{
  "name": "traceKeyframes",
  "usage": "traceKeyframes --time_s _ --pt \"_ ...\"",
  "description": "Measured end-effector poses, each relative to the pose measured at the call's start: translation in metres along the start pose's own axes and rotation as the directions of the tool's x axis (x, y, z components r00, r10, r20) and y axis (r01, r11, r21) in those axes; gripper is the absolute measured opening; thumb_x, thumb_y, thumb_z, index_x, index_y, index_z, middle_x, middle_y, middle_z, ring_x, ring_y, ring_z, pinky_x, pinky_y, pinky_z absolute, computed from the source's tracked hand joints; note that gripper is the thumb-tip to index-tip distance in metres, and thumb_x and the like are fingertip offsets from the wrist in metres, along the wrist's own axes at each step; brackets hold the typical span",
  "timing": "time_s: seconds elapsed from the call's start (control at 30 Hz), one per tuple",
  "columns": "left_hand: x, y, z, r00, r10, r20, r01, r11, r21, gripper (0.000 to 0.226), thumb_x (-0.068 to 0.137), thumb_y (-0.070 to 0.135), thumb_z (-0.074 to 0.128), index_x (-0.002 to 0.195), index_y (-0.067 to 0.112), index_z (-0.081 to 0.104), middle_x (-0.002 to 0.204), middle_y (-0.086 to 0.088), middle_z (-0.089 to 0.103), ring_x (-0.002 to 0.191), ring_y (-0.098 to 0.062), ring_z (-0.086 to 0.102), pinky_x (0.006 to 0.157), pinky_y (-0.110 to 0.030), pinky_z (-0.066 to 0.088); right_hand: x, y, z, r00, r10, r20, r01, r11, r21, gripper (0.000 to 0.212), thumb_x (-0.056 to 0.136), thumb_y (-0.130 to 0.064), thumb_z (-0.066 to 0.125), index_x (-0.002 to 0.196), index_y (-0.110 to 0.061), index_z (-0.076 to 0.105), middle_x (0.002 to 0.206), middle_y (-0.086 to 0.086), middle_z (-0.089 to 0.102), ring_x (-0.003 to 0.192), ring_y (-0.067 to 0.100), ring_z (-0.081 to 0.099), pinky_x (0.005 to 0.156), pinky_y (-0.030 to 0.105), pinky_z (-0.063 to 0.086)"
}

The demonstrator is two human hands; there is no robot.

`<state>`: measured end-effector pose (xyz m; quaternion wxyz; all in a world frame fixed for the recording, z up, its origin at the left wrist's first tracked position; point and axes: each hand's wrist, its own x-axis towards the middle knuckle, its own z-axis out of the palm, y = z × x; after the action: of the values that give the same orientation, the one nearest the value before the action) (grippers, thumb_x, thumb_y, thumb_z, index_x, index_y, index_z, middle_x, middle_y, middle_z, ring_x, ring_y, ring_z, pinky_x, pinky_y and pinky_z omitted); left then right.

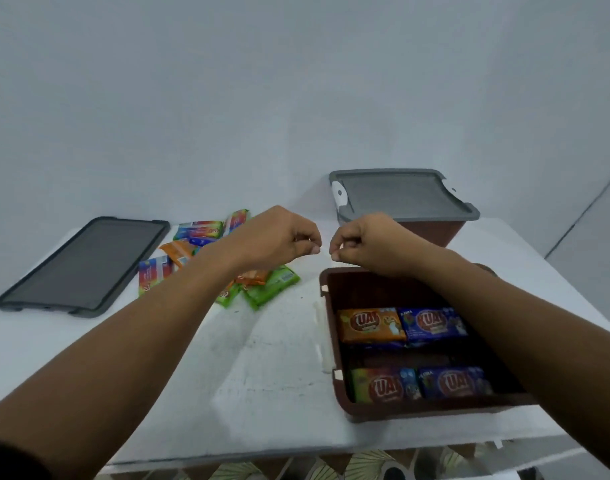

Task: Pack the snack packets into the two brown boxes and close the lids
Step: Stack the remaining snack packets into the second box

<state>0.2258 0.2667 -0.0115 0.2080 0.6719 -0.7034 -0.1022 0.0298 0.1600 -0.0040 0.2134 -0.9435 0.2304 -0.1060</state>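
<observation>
Hands up over the table (262, 375), both curled.
Left hand (279, 237) and right hand (366, 242) hang close together, fingers clenched, nothing seen in them. Near right, the open box (366, 292) has four packets (371, 325) inside. A pile (272, 289) of more lies left of it, partly under the left arm. Far right, a shut box (449, 233) wears a grey lid (400, 195). A spare lid (85, 265) lies at the left.

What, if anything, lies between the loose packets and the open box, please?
Nothing visible does. Only bare table separates the packets from the open box; the loose lid lies on the pile's far side, to the left. The left hand hovers over the pile's edge, holding nothing.
</observation>
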Motion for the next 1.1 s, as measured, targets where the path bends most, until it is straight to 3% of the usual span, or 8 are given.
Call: traceKeyframes --time_s 0.23,0.4,0.53,0.63,0.8,0.9,1.03,1.1 --pt "-0.031 -0.07 -0.043 0.996 -0.062 -0.061 0.062 0.998 0.0 0.007 0.095 0.025 0.07 0.093 0.026 0.077 0.072 0.011 0.069 0.061 -0.002 0.058 0.06 -0.019 0.044 0.055 -0.044 0.038 0.998 -0.07 0.007 0.07 0.997 -0.038 0.006 0.084 -0.015 0.075 0.087 -0.017 0.079 0.055 -0.015 0.049 0.058 -0.007 0.052 0.054 0.008 0.034" --pt "-0.047 -0.116 -0.061 0.994 -0.107 -0.033 0.107 0.994 0.008 0.009 0.097 0.025 0.068 0.094 0.023 0.076 0.073 0.004 0.07 0.055 -0.007 0.054 0.059 -0.028 0.047 0.095 -0.069 0.067 0.998 -0.049 0.048 0.054 0.993 -0.102 0.014 0.081 -0.012 0.071 0.09 -0.017 0.08 0.061 -0.017 0.054 0.059 0.003 0.05 0.055 0.009 0.035" --pt "-0.052 -0.141 -0.068 0.996 -0.093 0.002 0.093 0.995 0.021 0.01 0.097 0.027 0.067 0.095 0.024 0.076 0.081 0.005 0.073 0.069 -0.014 0.067 0.064 -0.03 0.054 0.12 -0.079 0.086 0.995 -0.017 0.098 0.027 0.995 -0.098 0.013 0.08 -0.016 0.071 0.087 -0.023 0.078 0.07 -0.009 0.064 0.069 0.008 0.059 0.066 0.031 0.052" --pt "-0.053 -0.159 -0.066 0.994 -0.094 0.047 0.092 0.994 0.058 0.01 0.098 0.023 0.065 0.097 0.023 0.075 0.084 0.008 0.071 0.07 -0.009 0.064 0.062 -0.023 0.048 0.134 -0.084 0.098 0.99 0.023 0.138 -0.006 0.992 -0.123 0.012 0.084 -0.017 0.069 0.091 -0.02 0.078 0.077 -0.009 0.066 0.076 0.012 0.061 0.068 0.029 0.052" --pt "-0.048 -0.188 -0.042 0.959 -0.078 0.273 0.008 0.969 0.246 0.023 0.097 0.014 0.054 0.102 0.025 0.074 0.092 0.014 0.061 0.085 -0.012 0.06 0.075 -0.028 0.05 0.154 -0.082 0.127 0.947 0.154 0.28 -0.076 0.96 -0.271 0.017 0.092 -0.026 0.064 0.102 -0.025 0.078 0.097 -0.007 0.072 0.09 0.014 0.063 0.082 0.032 0.054" --pt "-0.048 -0.2 -0.024 0.929 -0.088 0.36 -0.056 0.927 0.371 0.015 0.091 0.034 0.064 0.106 0.036 0.069 0.101 0.014 0.06 0.096 -0.013 0.059 0.08 -0.034 0.05 0.157 -0.084 0.146 0.914 0.165 0.371 0.005 0.909 -0.416 0.026 0.088 -0.036 0.065 0.112 -0.028 0.071 0.098 -0.005 0.065 0.095 0.02 0.063 0.085 0.041 0.057" --pt "-0.048 -0.211 -0.008 0.915 -0.092 0.393 -0.099 0.893 0.439 0.062 0.084 0.049 0.073 0.14 0.035 0.049 0.139 0.007 0.046 0.128 -0.018 0.043 0.107 -0.046 0.039 0.153 -0.079 0.161 0.918 0.181 0.353 0.025 0.861 -0.508 0.069 0.078 -0.04 0.077 0.138 -0.027 0.046 0.122 0.005 0.058 0.108 0.027 0.058 0.093 0.042 0.052" --pt "-0.047 -0.213 -0.005 0.915 -0.077 0.395 -0.11 0.897 0.428 0.073 0.085 0.048 0.074 0.149 0.035 0.04 0.148 0.005 0.041 0.136 -0.021 0.039 0.113 -0.047 0.035 0.153 -0.078 0.163 0.917 0.188 0.352 0.011 0.869 -0.494 0.075 0.077 -0.038 0.081 0.141 -0.026 0.043 0.123 0.005 0.059 0.11 0.026 0.059 0.094 0.039 0.051"
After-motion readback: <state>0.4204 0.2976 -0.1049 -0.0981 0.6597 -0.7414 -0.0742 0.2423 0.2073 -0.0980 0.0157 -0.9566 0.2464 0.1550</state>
